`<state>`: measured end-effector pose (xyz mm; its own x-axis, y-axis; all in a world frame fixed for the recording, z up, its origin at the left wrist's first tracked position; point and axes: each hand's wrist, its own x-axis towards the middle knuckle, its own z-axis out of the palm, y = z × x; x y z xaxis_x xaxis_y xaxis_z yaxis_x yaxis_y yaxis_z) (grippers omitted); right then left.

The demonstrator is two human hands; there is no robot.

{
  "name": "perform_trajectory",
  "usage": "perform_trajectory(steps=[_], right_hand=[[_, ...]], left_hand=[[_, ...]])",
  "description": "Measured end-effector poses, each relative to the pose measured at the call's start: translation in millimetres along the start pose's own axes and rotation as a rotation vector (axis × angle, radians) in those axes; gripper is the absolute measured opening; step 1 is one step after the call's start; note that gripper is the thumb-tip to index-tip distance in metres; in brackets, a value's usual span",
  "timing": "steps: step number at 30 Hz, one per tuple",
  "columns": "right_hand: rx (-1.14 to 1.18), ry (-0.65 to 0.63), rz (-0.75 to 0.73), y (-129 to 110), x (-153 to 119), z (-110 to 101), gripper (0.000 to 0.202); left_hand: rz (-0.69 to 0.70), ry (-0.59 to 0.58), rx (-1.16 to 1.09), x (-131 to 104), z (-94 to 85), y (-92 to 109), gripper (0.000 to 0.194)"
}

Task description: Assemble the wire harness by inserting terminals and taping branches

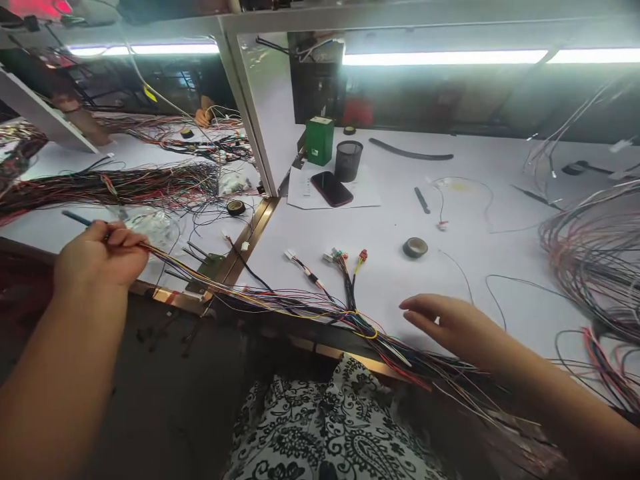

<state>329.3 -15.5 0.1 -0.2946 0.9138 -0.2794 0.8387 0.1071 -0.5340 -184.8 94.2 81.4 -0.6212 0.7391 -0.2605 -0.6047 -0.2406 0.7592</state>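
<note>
My left hand [107,257] is closed around one end of a bundle of thin coloured wires [195,273], pulled out over the table's left part. A dark bluish tube-like end [76,218] sticks out beyond the fist. The wires run right into a wire harness [350,313] lying along the table's front edge. White, green and red connectors [339,256] branch from it, and a yellow wire loops round its middle. My right hand [445,323] hovers above the table just right of the harness, thumb and fingers apart, holding nothing.
A roll of black tape [415,248], a phone [332,189], a mesh pen cup [349,161] and a green box [319,141] stand or lie farther back. Coiled wires [590,267] fill the right side. Beyond the divider [250,100], a co-worker's hand [203,117] is among wires.
</note>
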Motion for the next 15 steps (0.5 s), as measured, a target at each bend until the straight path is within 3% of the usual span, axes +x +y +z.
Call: perform_trajectory(steps=[7, 11, 15], right_hand=[[-0.184, 0.092, -0.154, 4.5, -46.7, 44.4, 0.033], [-0.267, 0.198, -0.233, 14.3, -47.9, 65.7, 0.038], [-0.217, 0.205, -0.320, 18.2, -36.5, 75.1, 0.037]], left_hand=[[-0.066, 0.039, 0.044, 4.0, -17.9, -12.6, 0.021], [-0.058, 0.088, 0.034, 9.5, -24.9, -13.8, 0.016], [-0.073, 0.102, 0.013, 11.3, -34.5, -12.7, 0.018]])
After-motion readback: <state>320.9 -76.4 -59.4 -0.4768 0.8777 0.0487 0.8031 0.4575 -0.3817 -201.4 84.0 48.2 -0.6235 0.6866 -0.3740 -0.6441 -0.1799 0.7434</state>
